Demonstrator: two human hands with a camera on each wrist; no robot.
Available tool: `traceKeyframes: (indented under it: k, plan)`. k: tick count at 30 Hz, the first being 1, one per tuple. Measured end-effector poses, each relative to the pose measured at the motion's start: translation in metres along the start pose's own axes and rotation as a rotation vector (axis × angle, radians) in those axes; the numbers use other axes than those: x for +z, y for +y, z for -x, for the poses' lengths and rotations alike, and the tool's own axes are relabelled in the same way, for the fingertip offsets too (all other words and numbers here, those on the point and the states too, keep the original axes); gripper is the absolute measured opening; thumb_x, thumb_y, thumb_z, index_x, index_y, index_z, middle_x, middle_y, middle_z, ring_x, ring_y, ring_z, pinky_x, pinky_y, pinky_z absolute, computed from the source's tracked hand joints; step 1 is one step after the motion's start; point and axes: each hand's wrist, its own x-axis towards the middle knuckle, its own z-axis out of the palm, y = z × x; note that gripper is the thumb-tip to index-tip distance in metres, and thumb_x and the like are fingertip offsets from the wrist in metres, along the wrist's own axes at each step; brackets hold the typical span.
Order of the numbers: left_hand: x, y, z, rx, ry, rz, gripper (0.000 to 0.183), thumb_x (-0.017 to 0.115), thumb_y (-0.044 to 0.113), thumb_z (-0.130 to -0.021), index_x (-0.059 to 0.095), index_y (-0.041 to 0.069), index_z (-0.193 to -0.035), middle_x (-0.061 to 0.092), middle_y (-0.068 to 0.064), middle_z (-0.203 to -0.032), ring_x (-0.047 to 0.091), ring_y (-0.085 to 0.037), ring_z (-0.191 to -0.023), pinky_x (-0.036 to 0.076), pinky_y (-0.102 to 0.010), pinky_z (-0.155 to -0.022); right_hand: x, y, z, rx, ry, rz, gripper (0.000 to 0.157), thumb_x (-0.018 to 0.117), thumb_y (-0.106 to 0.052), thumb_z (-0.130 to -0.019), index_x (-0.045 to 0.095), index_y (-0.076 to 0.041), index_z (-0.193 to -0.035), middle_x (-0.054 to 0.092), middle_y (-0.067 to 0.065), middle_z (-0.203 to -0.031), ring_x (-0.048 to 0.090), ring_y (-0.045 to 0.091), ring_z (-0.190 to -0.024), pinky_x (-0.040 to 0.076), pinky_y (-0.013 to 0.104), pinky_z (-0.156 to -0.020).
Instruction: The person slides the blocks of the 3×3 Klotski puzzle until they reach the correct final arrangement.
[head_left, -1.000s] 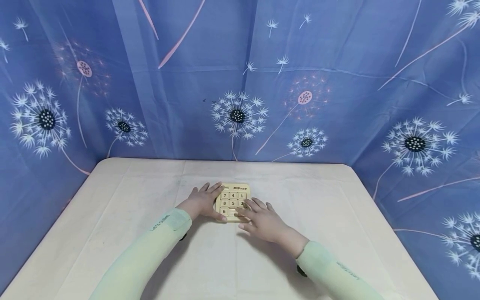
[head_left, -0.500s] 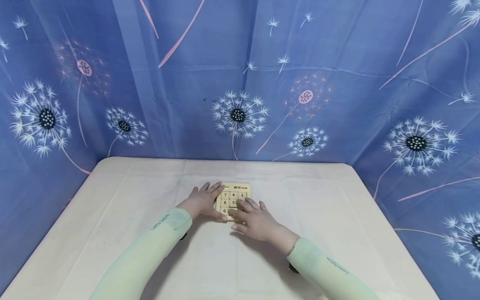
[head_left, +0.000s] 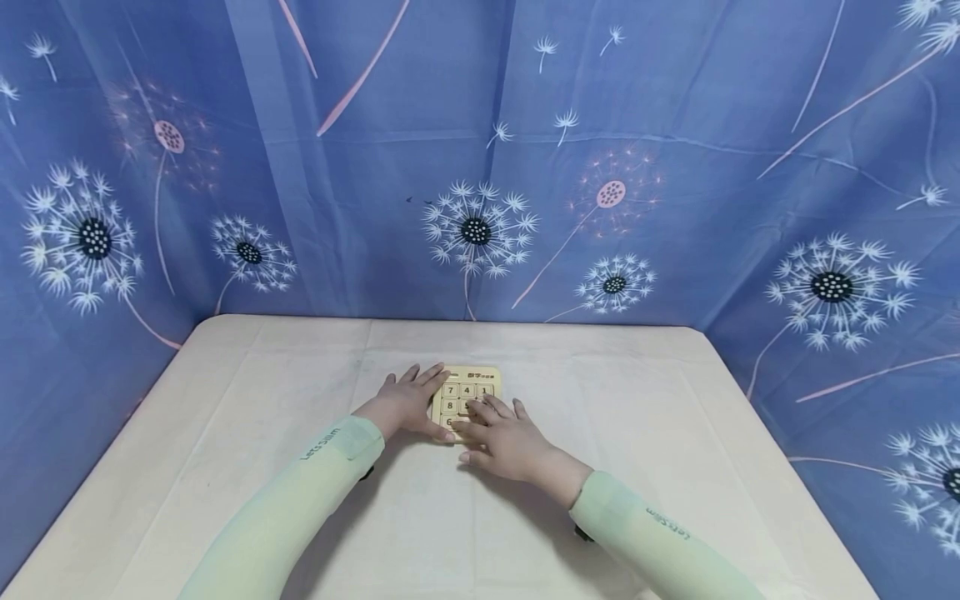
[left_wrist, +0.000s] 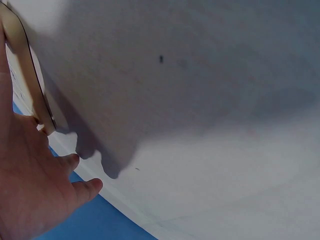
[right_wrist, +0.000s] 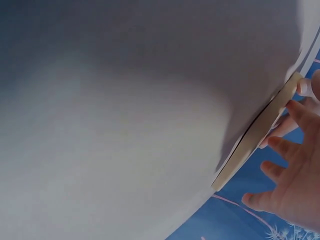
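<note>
A pale yellow number slide puzzle (head_left: 467,390) with square numbered tiles lies flat on the table. My left hand (head_left: 405,406) holds its left side, thumb at the near corner and forefinger at the far corner; the other fingers spread beyond. From the right, my right hand (head_left: 513,442) reaches over the puzzle, its extended fingertips on or just over the lower right tiles, which they hide. Tiles 7, 4, 1 and 8 can be read. Both wrist views show only the puzzle's side edge (left_wrist: 26,65), with the right hand's fingers (right_wrist: 281,148) spread beside it.
A cream-covered table (head_left: 300,358) with rounded far corners carries the puzzle near its middle. Blue curtains (head_left: 360,208) printed with dandelions hang behind it and along both sides. Pale green sleeves (head_left: 300,500) cover both forearms.
My right hand has slid left across the lower part of the puzzle, covering more of its tiles. The left hand and the puzzle have stayed in place.
</note>
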Motion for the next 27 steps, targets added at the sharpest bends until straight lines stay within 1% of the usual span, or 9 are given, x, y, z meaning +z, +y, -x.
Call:
traceKeyframes:
  k: [4,9,15,22,27]
  plan:
    - [0.0006,-0.0001,-0.0001,-0.001,-0.001,0.000,0.118,0.076,0.070,-0.078,0.016,0.020,-0.166,0.008,0.001,-0.176,0.010,-0.040,-0.162,0.014,-0.068,-0.129,0.0010,0.0012,0.0001,-0.003,0.006,0.011,0.054,0.055,-0.053,-0.101,0.055,-0.029,-0.149,0.041,0.012,-0.164,0.033,0.041,-0.154,0.027,0.076,-0.120]
    - [0.0004,-0.0001,-0.0006,-0.005,-0.004,0.004,0.118,0.076,0.070,-0.078,0.016,0.020,-0.166,0.008,0.001,-0.176,0.011,-0.040,-0.162,0.015,-0.067,-0.129,0.0010,0.0016,0.0020,0.011,-0.002,-0.004,0.054,0.055,-0.053,-0.101,0.054,-0.030,-0.149,0.039,0.012,-0.165,0.031,0.041,-0.155,0.025,0.076,-0.120]
    - [0.0009,-0.0008,-0.0028,-0.018,-0.007,-0.002,0.118,0.075,0.072,-0.077,0.015,0.023,-0.166,0.007,0.004,-0.176,0.010,-0.038,-0.162,0.015,-0.066,-0.129,0.0021,0.0042,0.0046,0.020,0.002,-0.015,0.053,0.055,-0.052,-0.101,0.055,-0.030,-0.149,0.038,0.012,-0.166,0.032,0.041,-0.155,0.026,0.077,-0.120]
    - [0.0010,-0.0001,-0.0026,-0.017,-0.001,0.001,0.119,0.076,0.072,-0.077,0.016,0.022,-0.166,0.007,0.003,-0.176,0.010,-0.038,-0.162,0.015,-0.066,-0.129,0.0021,0.0083,0.0082,0.018,0.013,-0.034,0.052,0.058,-0.051,-0.100,0.057,-0.029,-0.147,0.039,0.013,-0.165,0.032,0.042,-0.155,0.027,0.078,-0.118]
    - [0.0012,-0.0001,-0.0028,-0.019,-0.006,0.000,0.118,0.075,0.072,-0.077,0.015,0.023,-0.166,0.006,0.003,-0.176,0.009,-0.038,-0.162,0.013,-0.066,-0.130,0.0014,0.0095,0.0093,0.026,0.007,-0.036,0.052,0.057,-0.051,-0.100,0.056,-0.030,-0.148,0.038,0.013,-0.166,0.031,0.042,-0.155,0.026,0.078,-0.118]
